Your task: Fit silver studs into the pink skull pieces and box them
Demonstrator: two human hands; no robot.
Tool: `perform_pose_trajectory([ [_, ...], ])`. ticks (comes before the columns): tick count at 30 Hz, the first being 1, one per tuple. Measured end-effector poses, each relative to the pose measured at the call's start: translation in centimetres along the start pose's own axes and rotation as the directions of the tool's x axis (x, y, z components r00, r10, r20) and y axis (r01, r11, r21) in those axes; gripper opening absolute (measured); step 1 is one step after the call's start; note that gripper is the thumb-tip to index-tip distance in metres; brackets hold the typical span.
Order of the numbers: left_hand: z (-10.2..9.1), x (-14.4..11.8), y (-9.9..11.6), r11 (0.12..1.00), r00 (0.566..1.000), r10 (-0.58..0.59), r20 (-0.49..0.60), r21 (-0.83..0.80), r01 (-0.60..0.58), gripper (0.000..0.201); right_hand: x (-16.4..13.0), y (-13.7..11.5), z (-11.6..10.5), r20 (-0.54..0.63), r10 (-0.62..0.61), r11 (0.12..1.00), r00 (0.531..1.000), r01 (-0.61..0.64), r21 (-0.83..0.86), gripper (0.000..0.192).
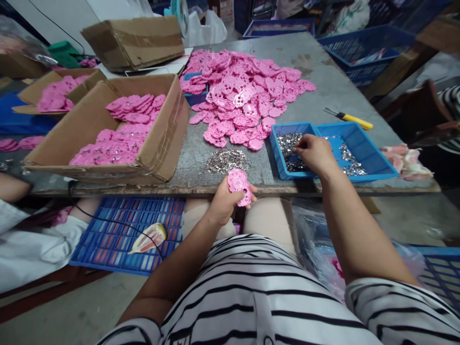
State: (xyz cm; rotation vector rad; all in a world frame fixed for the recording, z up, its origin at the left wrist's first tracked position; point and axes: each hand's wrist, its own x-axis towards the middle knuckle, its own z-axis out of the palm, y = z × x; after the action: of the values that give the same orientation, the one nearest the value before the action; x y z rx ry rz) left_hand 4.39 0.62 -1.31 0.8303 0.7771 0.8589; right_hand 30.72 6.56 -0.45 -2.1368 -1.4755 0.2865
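Note:
My left hand is closed around a pink plastic piece with holes in it, at the table's front edge. Over the left compartment of a blue tray, my right hand has its fingers pinched together among small shiny metal parts. Whether a part is between those fingertips is hidden. Just beyond my left hand lies a loose heap of similar metal parts on the table. A large pile of pink plastic pieces spreads behind it.
At left stands an open cardboard box holding more pink pieces. A yellow-handled tool lies behind the tray, and crumpled cloth or gloves lie right of it. A blue crate sits below the table edge. Another person's arm shows at far left.

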Motion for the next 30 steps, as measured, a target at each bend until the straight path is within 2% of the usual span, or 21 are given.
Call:
perform_pose_trajectory([
  [6,0.1,-0.2,0.2,1.000,1.000,0.008,-0.008,0.002,-0.008,0.049,0.2,0.9,0.2,-0.107,-0.082,0.985,0.991,0.097,0.143,0.006],
  [10,0.3,-0.2,0.3,0.999,0.998,0.044,-0.049,-0.002,-0.044,0.048,-1.3,-0.1,-0.2,-0.229,-0.160,0.943,0.960,0.217,0.251,0.010],
  [12,0.5,-0.1,0.2,0.998,0.995,0.065,-0.078,0.003,-0.065,0.047,-3.1,-1.5,0.0,-0.207,-0.225,0.898,0.952,0.285,0.334,0.012],
  [14,0.7,0.0,0.1,0.997,0.992,0.079,-0.097,0.009,-0.078,0.047,-5.4,-3.1,0.5,-0.111,-0.325,0.840,0.939,0.340,0.423,0.015],
  [16,0.9,0.1,0.1,0.997,0.991,0.082,-0.110,0.005,-0.081,0.047,-7.5,-4.6,1.2,-0.036,-0.448,0.784,0.893,0.411,0.466,0.020],
  [18,1.0,0.2,0.1,0.997,0.989,0.075,-0.126,-0.010,-0.077,0.049,-9.0,-5.6,1.8,-0.036,-0.553,0.736,0.833,0.508,0.447,0.026],
  [22,1.1,0.1,0.4,0.996,0.990,0.047,-0.130,-0.072,-0.056,0.047,-10.0,-6.0,2.4,-0.113,-0.719,0.648,0.686,0.720,0.248,0.031],
  [25,1.0,0.2,0.5,0.991,0.993,0.007,-0.116,-0.128,-0.022,0.044,-10.0,-5.7,2.4,-0.106,-0.792,0.587,0.602,0.797,0.144,0.032],
  [27,1.0,0.3,0.5,0.987,0.995,-0.024,-0.100,-0.158,0.007,0.041,-10.0,-5.7,2.4,-0.064,-0.799,0.584,0.598,0.796,0.160,0.031],
  [30,0.9,0.4,0.4,0.983,0.994,-0.071,-0.080,-0.176,0.056,0.037,-10.3,-5.8,2.4,0.024,-0.750,0.639,0.661,0.714,0.287,0.026],
])
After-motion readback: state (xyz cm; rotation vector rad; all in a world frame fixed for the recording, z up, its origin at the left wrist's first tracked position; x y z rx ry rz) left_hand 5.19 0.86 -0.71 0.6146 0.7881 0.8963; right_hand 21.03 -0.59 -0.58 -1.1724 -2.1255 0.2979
